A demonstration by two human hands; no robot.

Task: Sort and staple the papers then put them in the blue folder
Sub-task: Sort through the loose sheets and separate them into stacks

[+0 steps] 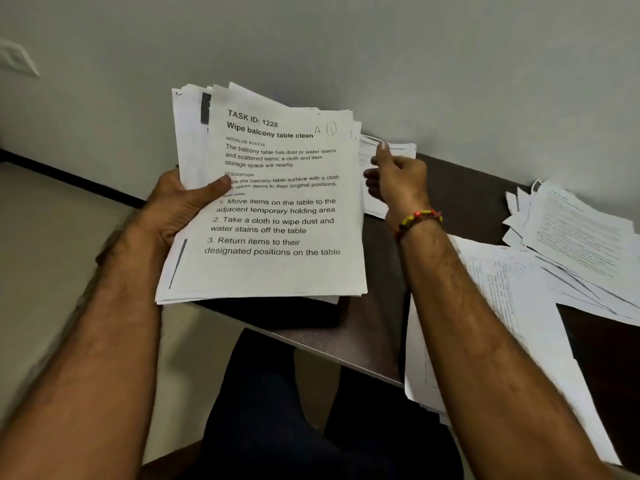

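A thick stack of white printed papers [277, 202] sits in the left hand [180, 206], thumb pressed on the top sheet's left margin, the stack raised above the dark brown table's [377, 327] near-left corner. The right hand [398, 178] reaches past the stack's right edge, fingers loosely curled against another white sheet [388, 150] at the table's far edge; whether it pinches that sheet is unclear. More loose white sheets [571, 244] lie scattered along the right side, cut off by the frame.

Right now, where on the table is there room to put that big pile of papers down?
Bare table shows between the stack in the left hand and the sheets on the right. Far right is crowded with loose papers.
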